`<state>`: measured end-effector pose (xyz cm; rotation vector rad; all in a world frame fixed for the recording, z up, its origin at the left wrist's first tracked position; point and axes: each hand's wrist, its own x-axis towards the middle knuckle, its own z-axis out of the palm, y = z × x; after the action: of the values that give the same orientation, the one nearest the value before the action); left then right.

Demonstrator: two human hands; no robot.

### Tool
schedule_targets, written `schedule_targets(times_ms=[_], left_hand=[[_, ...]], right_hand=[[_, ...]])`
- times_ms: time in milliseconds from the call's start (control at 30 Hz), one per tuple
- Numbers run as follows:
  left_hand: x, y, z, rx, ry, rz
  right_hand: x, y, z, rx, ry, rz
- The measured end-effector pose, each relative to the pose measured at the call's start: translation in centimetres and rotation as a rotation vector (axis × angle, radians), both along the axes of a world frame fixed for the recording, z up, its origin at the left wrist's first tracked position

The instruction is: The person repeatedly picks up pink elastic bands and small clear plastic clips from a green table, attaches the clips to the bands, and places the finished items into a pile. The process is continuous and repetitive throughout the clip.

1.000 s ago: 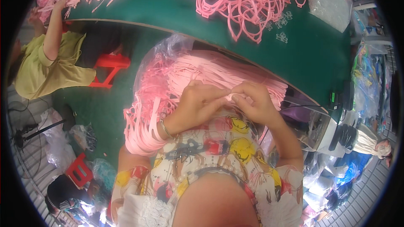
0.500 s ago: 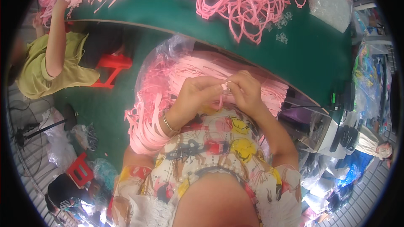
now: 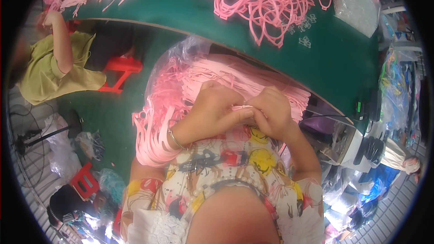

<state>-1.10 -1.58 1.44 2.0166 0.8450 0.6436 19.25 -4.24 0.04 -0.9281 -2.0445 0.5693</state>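
My left hand [image 3: 216, 110] and my right hand [image 3: 273, 112] meet in front of my chest, both closed, with fingertips almost touching. Between them they pinch a thin pink strap [image 3: 242, 106], of which only a short bit shows. Whether a small clip is on it I cannot tell, since the fingers cover it. Many pink strap loops [image 3: 153, 141] hang over my left forearm, beside a bracelet. Just beyond my hands lies a thick bundle of flat pink straps [image 3: 253, 79], partly in clear plastic, below the table edge.
On the green table [image 3: 330, 72] lie a tangled heap of pink straps [image 3: 266, 4], clear plastic clips [image 3: 305, 41] and a bag of clear pieces [image 3: 357, 11]. A co-worker in a green shirt [image 3: 58, 74] sits at the left by a red stool [image 3: 121, 70]. Plastic bags crowd the right.
My hands have come slightly lower and rolled inward, so the fingers now hide most of the strap. The co-worker's raised hand has moved a little to the left.
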Motion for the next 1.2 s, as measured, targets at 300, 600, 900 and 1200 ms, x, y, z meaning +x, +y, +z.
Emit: schedule_targets(times_ms=[300, 600, 900, 1200], left_hand=[[-0.1, -1.3, -0.4, 0.252, 0.001, 0.078], [-0.3, -1.5, -0.6, 0.342, 0.045, 0.105], [-0.6, -1.4, -0.8, 0.277, 0.029, 0.072], [0.3, -2.0, -2.2, 0.131, -0.148, 0.167]], right_hand=[[-0.3, -0.8, 0.9, -0.045, -0.033, -0.065], [-0.3, -0.2, 2.2, -0.697, 0.121, -0.004], [-0.2, -0.1, 1.7, -0.706, 0.127, 0.016], [-0.8, 0.0, 1.1, -1.323, 0.524, 0.039]])
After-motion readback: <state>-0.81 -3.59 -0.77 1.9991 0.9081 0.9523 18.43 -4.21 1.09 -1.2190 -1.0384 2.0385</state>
